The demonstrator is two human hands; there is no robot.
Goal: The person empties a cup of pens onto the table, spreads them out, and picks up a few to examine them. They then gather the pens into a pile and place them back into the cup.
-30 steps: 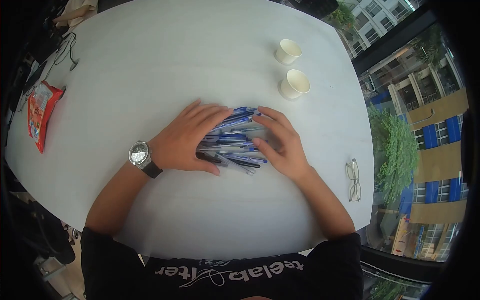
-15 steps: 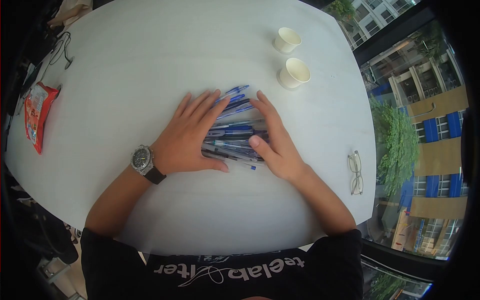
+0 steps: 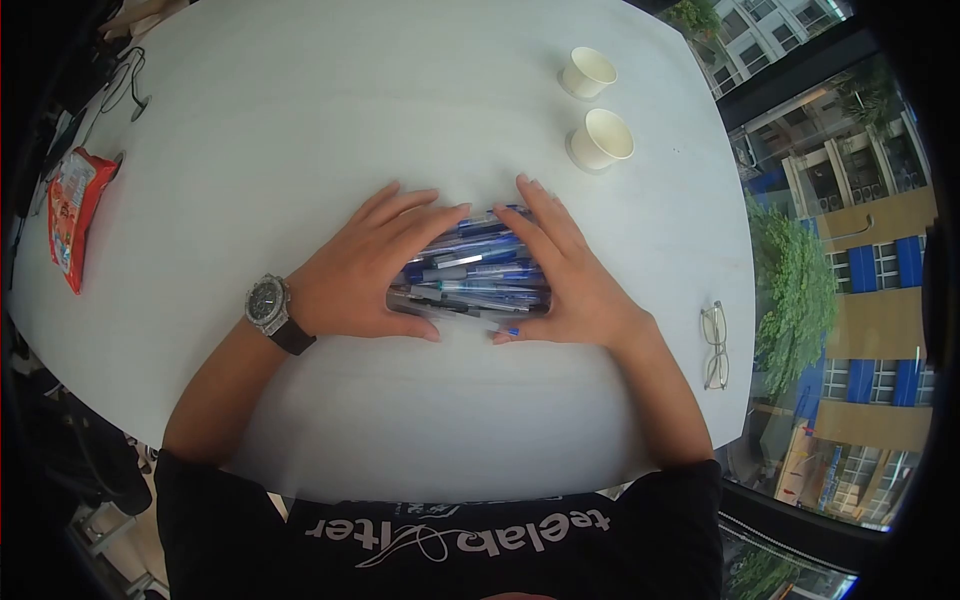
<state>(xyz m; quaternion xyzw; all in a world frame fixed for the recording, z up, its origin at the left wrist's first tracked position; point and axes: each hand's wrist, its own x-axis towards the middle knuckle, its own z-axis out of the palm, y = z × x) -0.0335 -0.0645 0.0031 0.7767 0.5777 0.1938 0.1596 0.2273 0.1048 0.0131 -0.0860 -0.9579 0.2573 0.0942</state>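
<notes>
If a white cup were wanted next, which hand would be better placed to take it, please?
Probably the right hand: it is closer to both white cups, which stand beyond it. The left hand is farther off. Both hands curve around the pens.

Pens point(image 3: 480, 272) between left hand point(image 3: 365, 272) and right hand point(image 3: 585, 285): plastic, smooth, glossy, some barrels see-through. Table point(image 3: 300, 130) under both hands: smooth, mostly matt. Watch point(image 3: 267, 303) just behind left hand: shiny metal-look case, matt strap, rubber or leather, can't tell. Cups point(image 3: 604, 143) beyond right hand: matt, look like paper. Bag point(image 3: 76, 215) well left of left hand: glossy plastic film. Glasses point(image 3: 707, 345) right of right hand: smooth, see-through lenses. Shirt point(image 3: 250, 550) behind hands: matt cloth.
</notes>
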